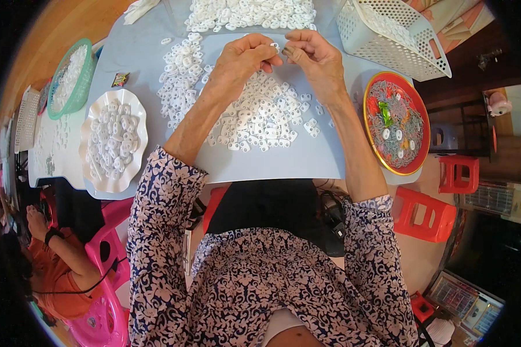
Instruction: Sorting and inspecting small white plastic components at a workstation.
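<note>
Above the far middle of the table, my left hand point(243, 61) pinches a small white plastic piece point(275, 46) with holes between thumb and fingers. My right hand point(319, 59) is close beside it, its thumb and fingertips pressed together; whatever they hold is too small to tell. Beneath and between my forearms spreads a loose heap of similar white pieces point(257, 115). To the right, a round red tray point(424, 113) with a gold rim bears many thin grey metal-looking bits, a few white pieces and a green wrapper point(385, 114).
On the left stand a fluted white plate point(140, 156) of white pieces and a green basket point(87, 84). A wrapped candy point(120, 79) lies near them. A white perforated basket point(408, 58) stands far right. Red stools point(425, 214) are at right; a person point(69, 266) sits at left.
</note>
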`<state>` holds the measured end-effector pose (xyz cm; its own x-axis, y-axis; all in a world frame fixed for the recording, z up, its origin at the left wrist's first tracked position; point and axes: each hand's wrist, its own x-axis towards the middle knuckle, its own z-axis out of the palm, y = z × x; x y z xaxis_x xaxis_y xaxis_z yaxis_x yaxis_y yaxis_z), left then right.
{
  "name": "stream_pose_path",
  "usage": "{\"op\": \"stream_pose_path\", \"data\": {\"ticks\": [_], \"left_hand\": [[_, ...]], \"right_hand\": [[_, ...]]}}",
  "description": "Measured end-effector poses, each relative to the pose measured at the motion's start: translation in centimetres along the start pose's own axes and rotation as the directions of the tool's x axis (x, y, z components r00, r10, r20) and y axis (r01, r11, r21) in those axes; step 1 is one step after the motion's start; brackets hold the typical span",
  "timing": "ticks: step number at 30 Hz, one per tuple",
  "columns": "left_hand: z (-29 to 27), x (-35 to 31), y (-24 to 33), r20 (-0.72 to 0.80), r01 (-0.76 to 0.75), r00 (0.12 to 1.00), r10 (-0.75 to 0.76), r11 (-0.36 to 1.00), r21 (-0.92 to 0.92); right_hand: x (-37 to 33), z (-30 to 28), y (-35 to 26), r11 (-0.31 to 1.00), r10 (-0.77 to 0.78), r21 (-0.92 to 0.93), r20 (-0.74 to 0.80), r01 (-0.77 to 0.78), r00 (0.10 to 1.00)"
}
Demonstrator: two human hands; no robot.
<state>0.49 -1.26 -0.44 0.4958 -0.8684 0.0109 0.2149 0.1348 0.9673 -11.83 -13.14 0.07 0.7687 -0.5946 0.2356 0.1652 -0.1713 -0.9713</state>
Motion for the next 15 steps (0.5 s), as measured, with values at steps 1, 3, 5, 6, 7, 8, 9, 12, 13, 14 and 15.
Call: {"op": "stream_pose_path", "data": {"ticks": [1,3,5,6,7,8,9,12,13,14,15], "left_hand": [[0.04,-0.03,0.03,0.018,0.009,1.000,-0.009,1.000,0.013],[0.16,-0.08,0.13,0.036,0.018,0.999,-0.019,1.000,0.025],[0.19,-0.18,0.39,0.026,0.022,0.999,-0.024,0.997,0.068],[0.14,-0.21,0.40,0.024,0.022,0.999,-0.023,0.997,0.068],[0.16,-0.19,0.37,0.029,0.021,0.999,-0.023,0.997,0.077],[0.18,-0.17,0.34,0.033,0.020,0.999,-0.023,0.996,0.086],[0.23,-0.13,0.32,0.034,0.020,0.999,-0.023,0.996,0.085],[0.06,-0.13,0.23,0.032,0.024,0.999,-0.027,0.995,0.094],[0.04,-0.12,0.17,0.040,0.021,0.999,-0.025,0.995,0.095],[0.04,-0.14,0.15,0.048,0.019,0.999,-0.023,0.995,0.096],[0.03,-0.17,0.16,0.047,0.019,0.999,-0.024,0.995,0.096]], "right_hand": [[-0.03,-0.03,0.13,1.000,-0.009,0.004,0.016,0.009,1.000],[-0.10,-0.11,0.19,1.000,-0.018,0.008,0.031,0.018,0.999],[-0.09,-0.03,-0.01,1.000,-0.014,-0.009,0.007,0.014,1.000],[-0.06,0.04,0.02,1.000,-0.015,-0.008,0.009,0.015,1.000],[-0.05,0.04,0.05,1.000,-0.016,0.001,0.011,0.016,1.000],[-0.06,0.02,0.06,1.000,-0.018,0.010,0.014,0.018,1.000],[-0.08,-0.04,0.01,1.000,-0.018,0.009,0.013,0.018,1.000],[-0.12,0.10,0.00,1.000,-0.024,-0.006,0.017,0.024,1.000],[-0.14,0.10,0.03,1.000,-0.029,0.007,0.026,0.029,0.999],[-0.16,0.10,0.06,0.999,-0.034,0.019,0.034,0.033,0.999],[-0.17,0.07,0.05,0.999,-0.033,0.019,0.035,0.033,0.999]]}}
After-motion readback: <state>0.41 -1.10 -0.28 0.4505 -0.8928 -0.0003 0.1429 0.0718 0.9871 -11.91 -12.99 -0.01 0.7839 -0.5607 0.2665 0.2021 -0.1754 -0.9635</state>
